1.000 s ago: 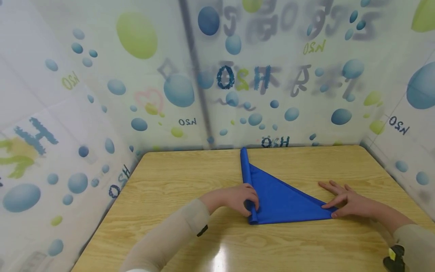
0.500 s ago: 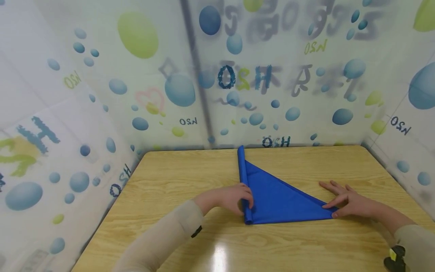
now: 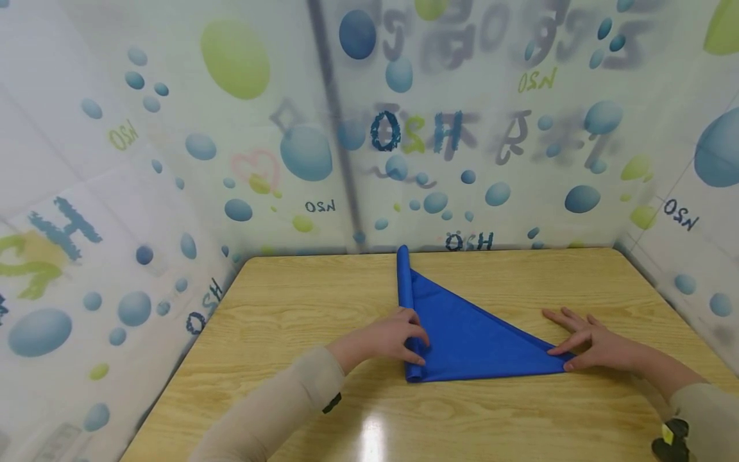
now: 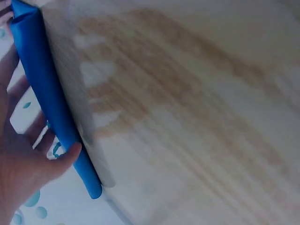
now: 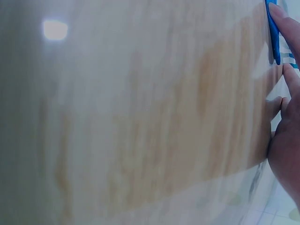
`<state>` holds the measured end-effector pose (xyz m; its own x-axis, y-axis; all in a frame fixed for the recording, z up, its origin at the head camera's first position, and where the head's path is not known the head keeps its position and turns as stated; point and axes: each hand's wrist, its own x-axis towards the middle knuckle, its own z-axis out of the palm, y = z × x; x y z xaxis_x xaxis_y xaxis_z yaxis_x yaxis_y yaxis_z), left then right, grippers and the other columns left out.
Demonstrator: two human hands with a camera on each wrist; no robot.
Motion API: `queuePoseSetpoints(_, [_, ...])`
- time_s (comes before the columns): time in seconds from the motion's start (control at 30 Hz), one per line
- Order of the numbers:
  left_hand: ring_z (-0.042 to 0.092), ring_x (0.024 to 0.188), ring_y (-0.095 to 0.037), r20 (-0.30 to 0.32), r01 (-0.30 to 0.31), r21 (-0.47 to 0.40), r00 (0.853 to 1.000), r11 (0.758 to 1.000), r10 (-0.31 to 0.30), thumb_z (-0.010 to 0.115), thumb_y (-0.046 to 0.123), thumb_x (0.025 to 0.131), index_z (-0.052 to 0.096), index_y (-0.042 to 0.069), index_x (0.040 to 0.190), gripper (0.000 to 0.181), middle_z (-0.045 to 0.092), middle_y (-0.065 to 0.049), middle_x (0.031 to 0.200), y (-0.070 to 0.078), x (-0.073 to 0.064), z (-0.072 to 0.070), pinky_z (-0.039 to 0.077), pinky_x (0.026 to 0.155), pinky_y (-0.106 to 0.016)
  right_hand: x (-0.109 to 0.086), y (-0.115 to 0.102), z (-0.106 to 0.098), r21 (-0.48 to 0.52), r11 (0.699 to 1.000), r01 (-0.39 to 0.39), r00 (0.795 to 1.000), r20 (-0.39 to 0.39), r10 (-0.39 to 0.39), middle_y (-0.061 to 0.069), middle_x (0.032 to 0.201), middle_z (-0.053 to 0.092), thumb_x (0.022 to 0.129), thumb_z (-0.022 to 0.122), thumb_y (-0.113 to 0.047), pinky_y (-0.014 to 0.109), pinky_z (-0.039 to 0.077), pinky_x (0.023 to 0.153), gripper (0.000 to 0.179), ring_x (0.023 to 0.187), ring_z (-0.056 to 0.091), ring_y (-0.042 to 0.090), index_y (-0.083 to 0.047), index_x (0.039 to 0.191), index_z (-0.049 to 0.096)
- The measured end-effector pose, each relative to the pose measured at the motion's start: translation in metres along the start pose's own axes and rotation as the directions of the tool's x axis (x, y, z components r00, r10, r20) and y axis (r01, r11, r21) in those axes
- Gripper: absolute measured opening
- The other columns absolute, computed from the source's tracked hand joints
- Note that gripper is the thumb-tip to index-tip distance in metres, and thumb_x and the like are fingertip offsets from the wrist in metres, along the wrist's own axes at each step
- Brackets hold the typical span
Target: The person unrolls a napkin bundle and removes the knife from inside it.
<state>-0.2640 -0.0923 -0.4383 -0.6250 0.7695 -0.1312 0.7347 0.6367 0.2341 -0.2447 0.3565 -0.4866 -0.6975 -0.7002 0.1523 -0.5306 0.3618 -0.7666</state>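
Note:
A blue cloth [image 3: 473, 333] lies on the table as a flat triangle, its left side wound into a long roll [image 3: 405, 282]. My left hand [image 3: 388, 335] holds the near half of that roll with bent fingers. In the left wrist view the thumb [image 4: 70, 157] rests against the roll [image 4: 47, 84], the other fingers partly behind it. At the triangle's narrow right corner, my right hand [image 3: 600, 346] touches the cloth with thumb and forefinger, its other fingers spread over the table. The right wrist view catches only a strip of blue cloth [image 5: 273, 33] under a fingertip.
The wooden table [image 3: 312, 289] reaches back to a patterned curtain [image 3: 491, 147] with blue and green spots. More curtain hangs at both sides. A bright reflection shows on the tabletop near the front.
My left hand and the roll have moved steadily left, and the flat part of the cloth has grown wider. The right hand has kept its place at the corner.

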Motion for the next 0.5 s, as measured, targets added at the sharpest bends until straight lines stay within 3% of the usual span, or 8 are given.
queuePoseSetpoints(0.17, [0.035,0.1,-0.017,-0.062,0.117,0.09,0.992,0.989,-0.112,0.071,0.061,0.08,0.071,0.036,0.109,0.038,0.042,0.0,0.111,-0.0004,-0.0038,0.0037,0.036,0.079,-0.027,0.0001,-0.0008,0.0003,0.003,1.0,-0.004,1.0,0.002,0.004,-0.024,0.155,0.017,0.084,0.074,-0.008,0.076,-0.026,0.083,0.031,0.134,-0.01,-0.018,-0.022,0.112,0.076])
queuePoseSetpoints(0.3, [0.035,0.09,-0.015,-0.025,0.163,0.105,0.987,0.981,-0.162,0.07,0.065,0.078,0.07,0.038,0.108,0.041,0.041,0.004,0.097,-0.002,-0.0068,0.0012,0.033,0.071,-0.028,-0.0004,-0.0014,0.0002,0.01,1.0,-0.006,1.0,0.0,0.006,-0.026,0.155,0.017,0.084,0.074,-0.008,0.073,-0.029,0.085,0.031,0.134,-0.011,-0.017,-0.021,0.112,0.076])
queuePoseSetpoints(0.5, [0.042,0.091,-0.013,0.029,0.185,0.038,0.982,0.982,-0.186,0.072,0.062,0.078,0.068,0.037,0.108,0.039,0.05,0.006,0.098,-0.0065,-0.0099,-0.0021,0.039,0.074,-0.033,-0.0006,-0.0017,0.0012,0.014,1.0,-0.005,1.0,-0.009,0.005,-0.028,0.154,0.017,0.083,0.074,-0.007,0.068,-0.032,0.087,0.031,0.135,-0.011,-0.016,-0.02,0.111,0.076])
